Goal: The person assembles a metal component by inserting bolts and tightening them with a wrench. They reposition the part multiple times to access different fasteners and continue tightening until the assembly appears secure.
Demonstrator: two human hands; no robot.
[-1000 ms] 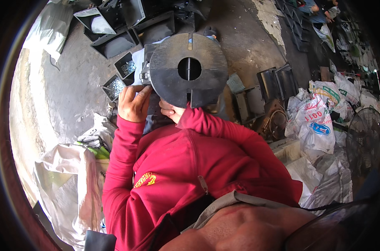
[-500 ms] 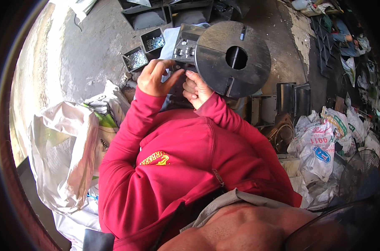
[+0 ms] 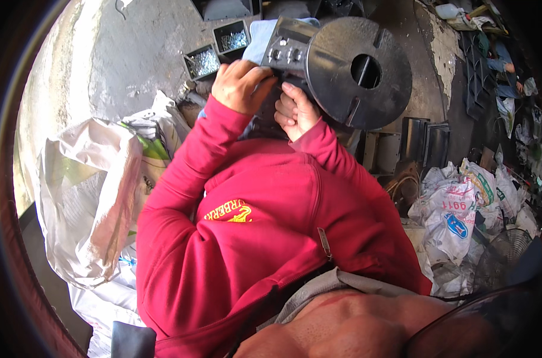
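Right hand (image 3: 296,110) has come clear of the black slotted disc (image 3: 336,83)

Through my remote feed, the disc and both hands now show farther up and right than a second ago; the floor trays have shifted too, so part of that is the head turning.

My worry is the disc: it overhangs the right end of the black block (image 3: 292,36), looks heavy, and could tip the assembly if the support slackens. Anything tiny pinched at the block could also slip loose, since fingertips alone would be holding it.

I read the block as just beyond the fingers, its near edge at the left hand (image 3: 238,88), two metal fittings (image 3: 293,55) close above that edge. The disc lies just right of the right hand.

The left thumb and fingers are drawn together in a pinch; I cannot tell what is between them. The right fingers are curled in, thumb up, their contents hidden.

Past the left hand, two black trays (image 3: 216,40) of small metal pieces (image 3: 203,62) stand on the floor (image 3: 151,36).
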